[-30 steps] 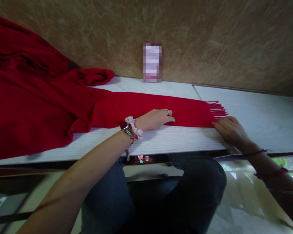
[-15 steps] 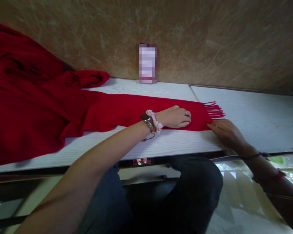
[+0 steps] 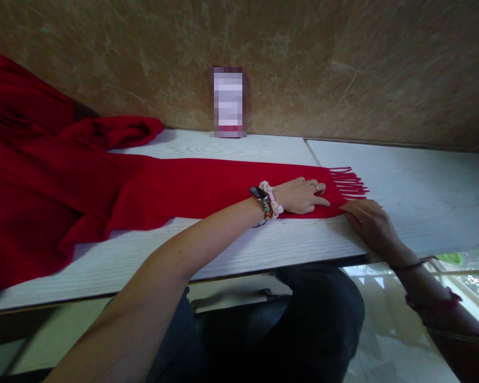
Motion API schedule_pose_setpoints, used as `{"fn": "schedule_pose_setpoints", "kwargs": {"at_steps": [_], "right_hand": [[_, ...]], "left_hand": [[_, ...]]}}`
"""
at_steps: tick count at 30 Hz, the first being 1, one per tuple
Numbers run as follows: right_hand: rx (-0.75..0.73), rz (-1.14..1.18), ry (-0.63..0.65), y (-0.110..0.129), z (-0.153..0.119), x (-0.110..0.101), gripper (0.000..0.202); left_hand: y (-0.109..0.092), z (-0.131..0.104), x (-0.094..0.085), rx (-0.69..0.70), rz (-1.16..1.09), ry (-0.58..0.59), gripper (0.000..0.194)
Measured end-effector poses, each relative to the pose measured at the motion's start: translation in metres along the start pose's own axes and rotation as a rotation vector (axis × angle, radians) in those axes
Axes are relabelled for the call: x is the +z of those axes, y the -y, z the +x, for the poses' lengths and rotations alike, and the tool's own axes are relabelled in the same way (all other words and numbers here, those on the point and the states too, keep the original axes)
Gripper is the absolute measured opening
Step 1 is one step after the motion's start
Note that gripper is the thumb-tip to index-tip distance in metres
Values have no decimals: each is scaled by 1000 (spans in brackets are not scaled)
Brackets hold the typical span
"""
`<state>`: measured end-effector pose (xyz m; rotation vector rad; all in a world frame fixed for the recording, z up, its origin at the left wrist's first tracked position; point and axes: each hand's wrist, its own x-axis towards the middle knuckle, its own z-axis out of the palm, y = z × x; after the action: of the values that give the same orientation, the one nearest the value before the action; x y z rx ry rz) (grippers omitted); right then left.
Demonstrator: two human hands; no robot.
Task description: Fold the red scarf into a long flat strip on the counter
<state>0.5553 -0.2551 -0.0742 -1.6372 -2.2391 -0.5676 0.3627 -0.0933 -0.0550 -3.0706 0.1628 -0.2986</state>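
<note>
A red scarf (image 3: 215, 183) lies stretched out along a white wood-grain bench top, its fringe (image 3: 349, 183) at the right end. My left hand (image 3: 302, 196) rests palm down on the scarf a little short of the fringe, index finger extended and the other fingers slightly bent. At the near right corner, my right hand (image 3: 369, 221) pinches the scarf's edge between thumb and fingers. Part of the fringe's near end is covered by that hand. Toward the left, the scarf runs into a large bunched heap of red cloth (image 3: 27, 197).
A brown marbled wall (image 3: 287, 64) rises behind the white bench top (image 3: 423, 197). Against it leans a blurred-out phone-shaped rectangle (image 3: 228, 101). My dark-clothed leg (image 3: 323, 314) is below the front edge, and a green object (image 3: 449, 259) shows at lower right.
My left hand has slid right along the scarf toward the fringe, and its index finger has straightened. My right hand stays at the corner. The view has shifted slightly.
</note>
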Motion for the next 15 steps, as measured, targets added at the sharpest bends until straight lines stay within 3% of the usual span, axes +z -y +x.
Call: {"fn": "schedule_pose_setpoints", "kwargs": {"at_steps": [6, 12, 15], "right_hand": [[-30, 46, -54, -4, -1, 3, 16], [-25, 66, -57, -4, 0, 4, 18], [-15, 74, -66, -3, 0, 5, 18]], "left_hand": [[6, 0, -6, -49, -104, 174, 45], [23, 3, -8, -365, -55, 221, 47], [18, 8, -6, -301, -58, 205, 49]]}}
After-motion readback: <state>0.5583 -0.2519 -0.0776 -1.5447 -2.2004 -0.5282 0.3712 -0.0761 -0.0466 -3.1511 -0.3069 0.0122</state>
